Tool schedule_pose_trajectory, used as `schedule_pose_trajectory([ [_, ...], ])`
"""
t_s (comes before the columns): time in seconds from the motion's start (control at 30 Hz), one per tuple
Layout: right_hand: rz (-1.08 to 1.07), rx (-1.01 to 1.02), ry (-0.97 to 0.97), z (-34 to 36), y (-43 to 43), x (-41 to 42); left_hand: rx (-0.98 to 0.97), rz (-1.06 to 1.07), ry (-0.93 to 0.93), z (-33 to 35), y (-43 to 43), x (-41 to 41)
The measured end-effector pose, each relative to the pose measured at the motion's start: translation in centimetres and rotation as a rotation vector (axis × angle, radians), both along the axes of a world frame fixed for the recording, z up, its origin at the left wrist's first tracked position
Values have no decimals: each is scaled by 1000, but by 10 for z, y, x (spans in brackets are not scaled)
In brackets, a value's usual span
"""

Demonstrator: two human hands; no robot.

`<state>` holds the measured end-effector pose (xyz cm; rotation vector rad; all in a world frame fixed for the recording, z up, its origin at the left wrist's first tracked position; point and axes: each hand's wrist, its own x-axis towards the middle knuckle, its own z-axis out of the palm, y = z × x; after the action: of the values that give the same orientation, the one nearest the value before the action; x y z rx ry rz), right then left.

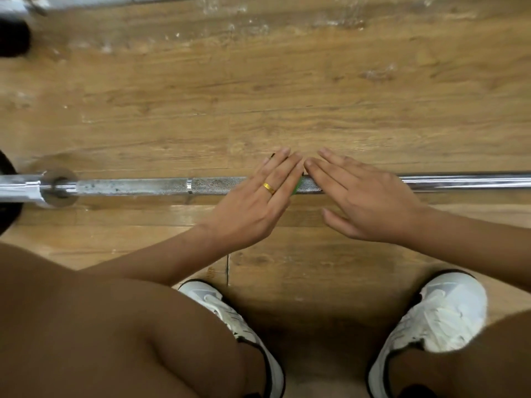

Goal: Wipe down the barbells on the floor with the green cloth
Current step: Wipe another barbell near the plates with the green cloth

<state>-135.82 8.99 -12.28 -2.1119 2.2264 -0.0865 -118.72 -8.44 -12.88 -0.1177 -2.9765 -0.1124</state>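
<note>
Barbell [172, 185] lies flat on the wood floor [287, 81], running left to right across mid-frame, just ahead of the person's feet. Steel shaft, dull and speckled with dark spots on the left stretch, knurled in the middle, shinier and smooth out to the right. Collar and sleeve [59, 186] at far left, black plate [7, 216] cut off by the frame edge.

Green cloth [296, 187] sits on the shaft under the left hand. Only a thin green sliver shows, between the two hands; the rest is hidden.

Left hand [258, 199]: fingers straight and close together, laid flat across the bar over the cloth, tips pointing forward and to the right, past the shaft. Gold ring [269, 188] on one finger. Thumb hidden.

Right hand [362, 202]: fingers straight, slightly fanned, laid across the shaft and angled left, thumb held apart on the near side. No curl round the bar. Forefinger tips of the two hands nearly meet above the shaft; cannot tell if they touch.

Second barbell [86, 1] lies along the top edge, blurred. White shoes, left [230, 317] and right [442, 314], at the bottom, knees bent on both sides. Floor is scuffed with pale marks near the top.
</note>
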Motion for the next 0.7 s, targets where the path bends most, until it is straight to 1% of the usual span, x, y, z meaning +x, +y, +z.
schedule_pose_trajectory([
  [0.07,8,27,-16,0,1,-2,-1,-5,-22,1,-1,0],
  [0.1,19,40,-23,0,1,-4,13,25,-47,4,-6,5],
  [0.2,48,59,-29,-1,2,-8,79,194,-76,9,-27,37],
  [0.27,22,52,-29,-3,2,-6,69,271,-50,11,-25,42],
  [0.4,5,61,6,-3,1,-2,66,206,-33,8,1,12],
  [0.47,6,77,26,0,2,-2,58,182,-56,10,-1,11],
  [0.53,-13,94,67,2,3,1,42,210,-85,14,-12,23],
  [0.7,-103,43,123,-3,17,19,110,474,-56,14,-36,58],
])
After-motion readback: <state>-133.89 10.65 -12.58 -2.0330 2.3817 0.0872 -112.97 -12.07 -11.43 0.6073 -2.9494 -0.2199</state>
